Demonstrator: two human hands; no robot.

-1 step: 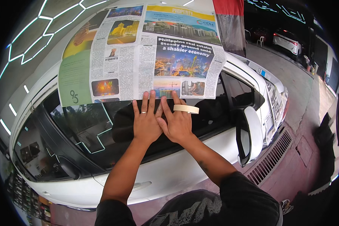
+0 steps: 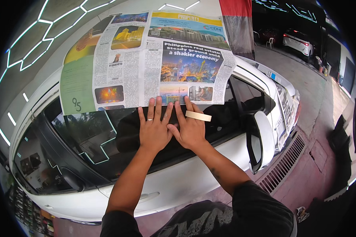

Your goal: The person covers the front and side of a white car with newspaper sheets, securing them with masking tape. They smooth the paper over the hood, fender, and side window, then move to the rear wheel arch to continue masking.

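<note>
A newspaper sheet [image 2: 132,73] lies spread over the white car's roof, its lower edge hanging at the top of the dark side window [image 2: 118,130]. My left hand [image 2: 154,130] is flat with fingers spread, its fingertips at that lower edge; a ring shows on one finger. Beside it, my right hand [image 2: 190,128] also has its fingers stretched toward the paper's edge. A roll of masking tape [image 2: 198,115], cream-coloured, is hooked on the outer fingers of my right hand. The thumbs come close together, and the palms rest against or just over the glass.
The side mirror [image 2: 261,140] juts out to the right. More newspaper [image 2: 283,112] covers part of the car's front. A floor grate [image 2: 283,160] runs beside the car. Farther off stand another white car [image 2: 298,42] and a white stool [image 2: 270,42].
My right hand has shifted slightly right, its index finger a little farther from the left hand. The tape roll has moved with it. The left hand stays nearly still.
</note>
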